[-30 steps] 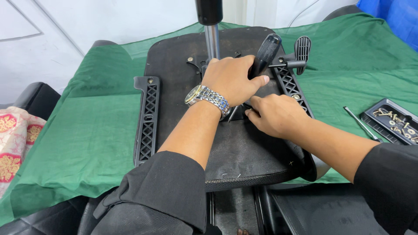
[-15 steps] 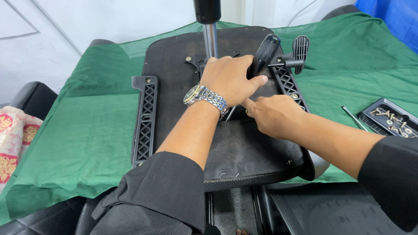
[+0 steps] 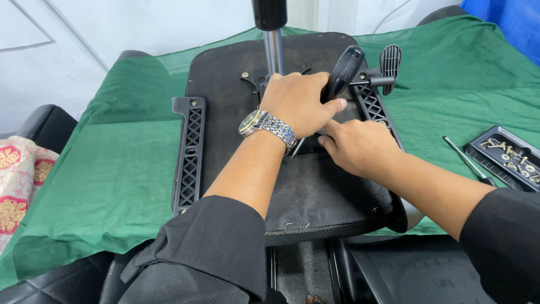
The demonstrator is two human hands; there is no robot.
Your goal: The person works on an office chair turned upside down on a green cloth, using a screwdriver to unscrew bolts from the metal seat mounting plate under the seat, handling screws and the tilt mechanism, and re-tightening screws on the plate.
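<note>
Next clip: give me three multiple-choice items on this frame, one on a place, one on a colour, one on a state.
1. Where does the parts tray lie?
A. right of the seat
B. left of the seat
C. on the seat

2. What colour is the cloth?
A. blue
B. green
C. red

3. How does the left hand stand?
A. flat on the cloth
B. raised, empty
C. closed on the screwdriver

Answers:
1 A, the tray sits on the cloth at the right edge, apart from the seat.
2 B, green cloth shows all around the seat.
3 C, its fingers wrap the screwdriver, whose black handle sticks out above them.
</note>
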